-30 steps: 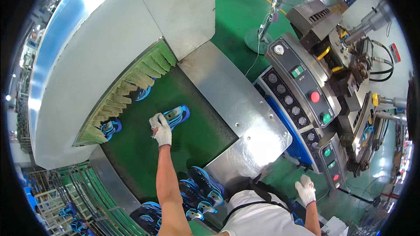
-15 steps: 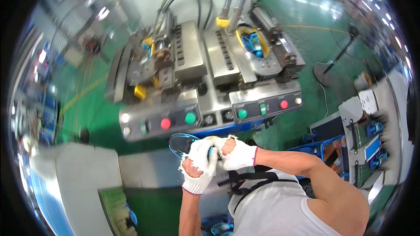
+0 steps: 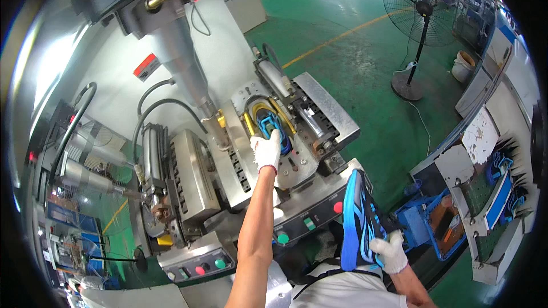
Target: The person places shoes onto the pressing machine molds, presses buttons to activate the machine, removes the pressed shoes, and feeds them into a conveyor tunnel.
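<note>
Held shoe (image 3: 353, 225): I am seeing a black-and-blue upper and a bright blue sole, the sole facing left.
Seated shoe (image 3: 267, 121): this blue-and-black one is sitting in a yellow-edged recess of the metal press (image 3: 194, 165).
Left hand (image 3: 266, 151): I am holding its bare arm outstretched, the gloved fingers reaching onto the seated shoe; whether they are gripping it, I cannot tell.
Right hand (image 3: 391, 252): I am keeping this glove closed on the held shoe, low by the body.
Placement: the held shoe is rising up and left from the right hand; the seated shoe is lying under and just beyond the left fingers.
</note>
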Demonstrator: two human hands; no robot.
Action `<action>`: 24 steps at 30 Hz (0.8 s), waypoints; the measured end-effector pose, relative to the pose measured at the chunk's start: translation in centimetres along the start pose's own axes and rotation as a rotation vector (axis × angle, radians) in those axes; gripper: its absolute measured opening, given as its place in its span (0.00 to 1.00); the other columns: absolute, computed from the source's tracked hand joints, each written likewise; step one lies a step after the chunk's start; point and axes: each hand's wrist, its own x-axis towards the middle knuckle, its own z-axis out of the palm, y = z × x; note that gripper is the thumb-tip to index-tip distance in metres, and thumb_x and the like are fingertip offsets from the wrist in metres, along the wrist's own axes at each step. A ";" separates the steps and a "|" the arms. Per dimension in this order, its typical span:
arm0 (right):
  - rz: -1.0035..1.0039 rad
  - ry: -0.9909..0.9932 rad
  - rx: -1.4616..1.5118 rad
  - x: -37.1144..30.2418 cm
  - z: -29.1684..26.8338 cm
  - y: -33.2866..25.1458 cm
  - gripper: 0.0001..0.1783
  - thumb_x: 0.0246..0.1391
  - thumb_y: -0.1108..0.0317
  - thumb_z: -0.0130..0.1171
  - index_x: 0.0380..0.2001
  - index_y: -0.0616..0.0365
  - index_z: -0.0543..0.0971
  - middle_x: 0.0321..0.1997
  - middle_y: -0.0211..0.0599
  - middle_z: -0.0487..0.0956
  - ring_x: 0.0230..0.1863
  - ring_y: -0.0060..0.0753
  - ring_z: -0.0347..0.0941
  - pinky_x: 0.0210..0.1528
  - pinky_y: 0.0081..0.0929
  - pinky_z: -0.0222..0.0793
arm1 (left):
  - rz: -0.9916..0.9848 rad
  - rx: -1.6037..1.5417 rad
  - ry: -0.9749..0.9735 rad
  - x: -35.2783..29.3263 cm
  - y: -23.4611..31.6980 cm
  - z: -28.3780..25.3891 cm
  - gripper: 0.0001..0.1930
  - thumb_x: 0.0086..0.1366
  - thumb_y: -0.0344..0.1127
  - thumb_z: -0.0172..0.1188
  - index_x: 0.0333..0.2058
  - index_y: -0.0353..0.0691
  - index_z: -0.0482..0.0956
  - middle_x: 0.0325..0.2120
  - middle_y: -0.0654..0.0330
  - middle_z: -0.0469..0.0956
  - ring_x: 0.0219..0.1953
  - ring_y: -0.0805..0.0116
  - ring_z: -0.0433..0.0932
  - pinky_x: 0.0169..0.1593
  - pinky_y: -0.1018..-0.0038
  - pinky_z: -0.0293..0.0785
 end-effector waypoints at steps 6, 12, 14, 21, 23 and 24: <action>0.128 0.091 0.009 0.1 0.1 -2.4 0.37 0.46 0.67 0.69 0.60 0.68 0.73 0.56 0.37 0.79 0.53 0.30 0.74 0.59 0.32 0.70 | 0.044 0.396 0.030 10.5 -3.7 5.3 0.31 0.56 0.42 0.63 0.49 0.21 0.68 0.46 0.36 0.80 0.49 0.40 0.81 0.55 0.59 0.75; -0.088 0.102 -0.339 5.0 2.1 -1.4 0.27 0.50 0.64 0.70 0.52 0.66 0.79 0.45 0.43 0.82 0.43 0.35 0.77 0.49 0.35 0.74 | 0.011 -0.190 -0.185 6.9 0.2 -4.4 0.20 0.54 0.42 0.69 0.36 0.28 0.82 0.28 0.52 0.83 0.29 0.65 0.81 0.37 0.68 0.78; -0.124 0.090 -0.388 7.9 4.7 -2.9 0.23 0.51 0.63 0.71 0.48 0.65 0.82 0.41 0.44 0.83 0.40 0.34 0.78 0.46 0.35 0.75 | 0.127 -0.270 -0.216 1.0 -0.6 -9.4 0.26 0.56 0.47 0.70 0.46 0.31 0.78 0.34 0.56 0.82 0.39 0.66 0.80 0.45 0.68 0.76; -0.134 -0.367 -0.917 31.6 19.6 -6.4 0.27 0.44 0.51 0.68 0.35 0.69 0.84 0.34 0.56 0.84 0.39 0.43 0.83 0.43 0.37 0.75 | -0.049 -0.120 -0.288 -19.8 -7.2 -25.3 0.28 0.53 0.34 0.71 0.53 0.35 0.77 0.45 0.57 0.82 0.43 0.71 0.80 0.50 0.70 0.77; -0.137 -0.350 -1.200 37.9 24.4 -2.7 0.23 0.45 0.58 0.62 0.40 0.67 0.84 0.45 0.60 0.83 0.47 0.53 0.82 0.49 0.40 0.76 | -0.153 -0.175 -0.331 -24.5 -11.3 -26.9 0.30 0.52 0.35 0.72 0.54 0.33 0.77 0.48 0.55 0.82 0.48 0.66 0.79 0.55 0.66 0.75; -0.301 -0.228 -1.331 41.0 25.3 1.6 0.22 0.48 0.61 0.57 0.42 0.63 0.84 0.51 0.59 0.81 0.51 0.53 0.81 0.53 0.41 0.76 | -0.297 -0.151 -0.401 -27.0 -13.4 -27.5 0.35 0.52 0.37 0.73 0.58 0.32 0.73 0.50 0.50 0.80 0.52 0.59 0.78 0.59 0.63 0.73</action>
